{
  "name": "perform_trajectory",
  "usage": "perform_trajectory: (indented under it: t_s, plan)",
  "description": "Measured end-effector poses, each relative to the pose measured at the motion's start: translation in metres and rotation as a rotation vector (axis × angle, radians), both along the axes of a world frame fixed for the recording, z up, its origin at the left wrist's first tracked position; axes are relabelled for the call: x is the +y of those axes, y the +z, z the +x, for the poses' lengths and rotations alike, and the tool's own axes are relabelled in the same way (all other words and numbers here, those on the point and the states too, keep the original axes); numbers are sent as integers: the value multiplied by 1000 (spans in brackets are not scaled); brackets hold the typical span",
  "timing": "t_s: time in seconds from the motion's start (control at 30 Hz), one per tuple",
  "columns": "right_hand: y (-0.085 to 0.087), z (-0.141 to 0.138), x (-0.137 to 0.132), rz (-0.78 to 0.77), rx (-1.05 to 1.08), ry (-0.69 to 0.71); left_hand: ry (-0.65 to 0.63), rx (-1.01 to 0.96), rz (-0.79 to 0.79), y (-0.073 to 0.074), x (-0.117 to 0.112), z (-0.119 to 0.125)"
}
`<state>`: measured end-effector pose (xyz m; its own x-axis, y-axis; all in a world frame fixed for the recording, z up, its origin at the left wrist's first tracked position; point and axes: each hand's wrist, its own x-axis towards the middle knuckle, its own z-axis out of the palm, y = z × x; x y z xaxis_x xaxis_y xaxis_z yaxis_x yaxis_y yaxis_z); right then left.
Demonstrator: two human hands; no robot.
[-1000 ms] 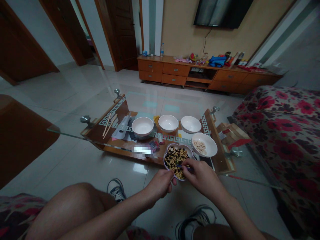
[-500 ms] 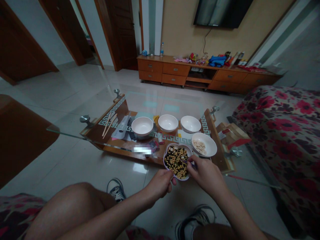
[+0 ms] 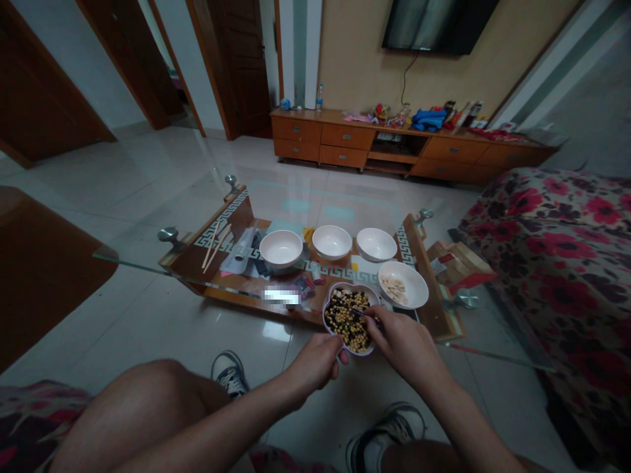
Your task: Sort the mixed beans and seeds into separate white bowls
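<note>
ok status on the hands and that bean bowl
Left hand steadying scalloped white bowl at its near rim. Right hand pinching a thin tool over the black and yellow beans. White bowl of pale pieces close on the right.

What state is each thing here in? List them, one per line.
scalloped bowl, filled with black and yellow beans
left hand, gripping the scalloped bowl's edge
right hand, pinching a thin utensil above the beans
white bowl, holding pale pieces
three white bowls, upright in a row
chopsticks, lying on the tabletop
cabinet drawers, shut
</note>
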<state>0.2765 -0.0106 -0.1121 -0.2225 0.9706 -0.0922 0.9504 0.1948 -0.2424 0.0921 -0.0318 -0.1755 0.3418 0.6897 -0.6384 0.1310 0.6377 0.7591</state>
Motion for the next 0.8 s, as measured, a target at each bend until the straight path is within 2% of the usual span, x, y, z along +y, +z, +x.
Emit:
perform_trajectory:
  t_s: [0.17,0.27,0.43,0.63,0.8]
  plan:
    - [4,-1,1,89,-23,-143,1,-19,3,-4,0,-2]
    - [8,-2,-1,103,-72,-159,2,-26,16,-3,-1,-2]
    - [10,-3,-2,31,-136,-88,8,-30,7,-1,-1,-1]
    - [3,-9,-5,-105,45,74,-1,-31,16,-2,-1,-1]
    - [-3,-10,-2,-78,5,59,6,-35,19,-3,0,1]
